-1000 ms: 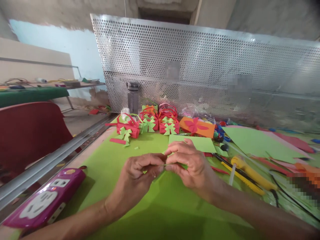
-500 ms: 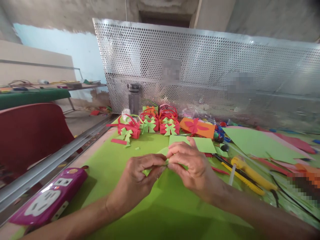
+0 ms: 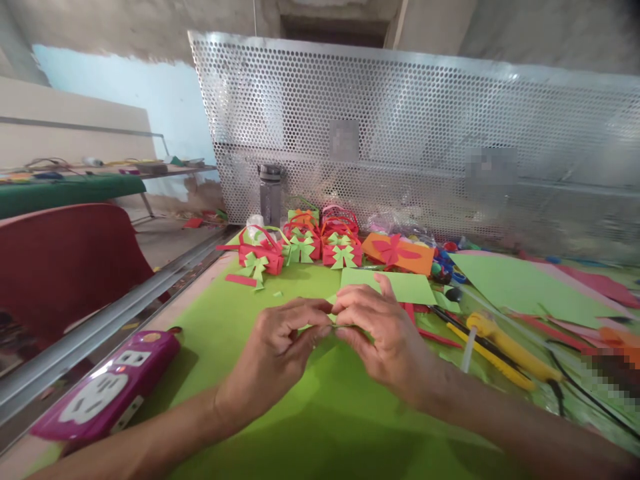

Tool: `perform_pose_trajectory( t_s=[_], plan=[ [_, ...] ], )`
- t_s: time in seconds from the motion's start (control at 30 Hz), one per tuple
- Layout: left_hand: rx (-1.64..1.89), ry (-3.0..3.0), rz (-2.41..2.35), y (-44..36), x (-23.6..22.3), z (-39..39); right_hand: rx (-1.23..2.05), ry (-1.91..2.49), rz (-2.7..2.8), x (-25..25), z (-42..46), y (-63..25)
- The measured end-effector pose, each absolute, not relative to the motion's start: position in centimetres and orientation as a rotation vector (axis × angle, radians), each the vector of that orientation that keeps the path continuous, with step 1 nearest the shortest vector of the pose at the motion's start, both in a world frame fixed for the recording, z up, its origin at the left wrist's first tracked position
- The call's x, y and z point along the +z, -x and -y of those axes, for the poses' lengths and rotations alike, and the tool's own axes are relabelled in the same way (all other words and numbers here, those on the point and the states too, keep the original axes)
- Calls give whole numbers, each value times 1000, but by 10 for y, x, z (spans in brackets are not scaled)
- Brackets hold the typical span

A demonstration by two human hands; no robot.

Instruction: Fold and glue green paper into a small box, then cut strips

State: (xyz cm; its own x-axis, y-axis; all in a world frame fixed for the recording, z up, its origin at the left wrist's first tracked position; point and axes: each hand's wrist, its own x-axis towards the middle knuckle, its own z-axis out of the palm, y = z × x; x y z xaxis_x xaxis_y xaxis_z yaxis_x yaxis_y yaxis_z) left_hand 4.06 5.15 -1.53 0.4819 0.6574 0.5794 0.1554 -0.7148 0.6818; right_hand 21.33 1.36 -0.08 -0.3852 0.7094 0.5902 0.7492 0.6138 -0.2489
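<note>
Pinching green paper piece (image 3: 333, 326) directly between left hand (image 3: 280, 345) and right hand (image 3: 387, 337), equally near both, can't tell long axis.

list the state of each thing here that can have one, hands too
left hand, closed on paper, mostly hidden by fingers
right hand, closed on the same paper
bottle, upright, capped
power strip, face up, no plugs visible in it
glue gun, lying down, on or off unclear
front red bags, green bows on their fronts
green card, lying flat

Soft light glints off perforated metal (image 3: 400, 107) (edges look stretched)
</note>
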Motion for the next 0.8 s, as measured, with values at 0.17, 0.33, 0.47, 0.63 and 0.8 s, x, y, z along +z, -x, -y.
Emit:
perform_pose_trajectory(
  t_s=[0.17,0.33,0.47,0.63,0.8],
  plan=[
    [1254,-2295,-702,-41,-11,-50,-84,1198,2177,-3,-11,-210],
    [1294,-2313,-685,-42,-11,-50,-80,1192,2159,-4,-13,-209],
    [1301,-2281,-644,-42,-12,-48,7,1151,2153,-3,-12,-210],
    [1264,-2211,-647,-42,-11,-47,56,1208,2141,2,-8,-210],
    [1200,-2182,-673,-42,-10,-49,58,1264,2169,1,-10,-211]
  ],
)
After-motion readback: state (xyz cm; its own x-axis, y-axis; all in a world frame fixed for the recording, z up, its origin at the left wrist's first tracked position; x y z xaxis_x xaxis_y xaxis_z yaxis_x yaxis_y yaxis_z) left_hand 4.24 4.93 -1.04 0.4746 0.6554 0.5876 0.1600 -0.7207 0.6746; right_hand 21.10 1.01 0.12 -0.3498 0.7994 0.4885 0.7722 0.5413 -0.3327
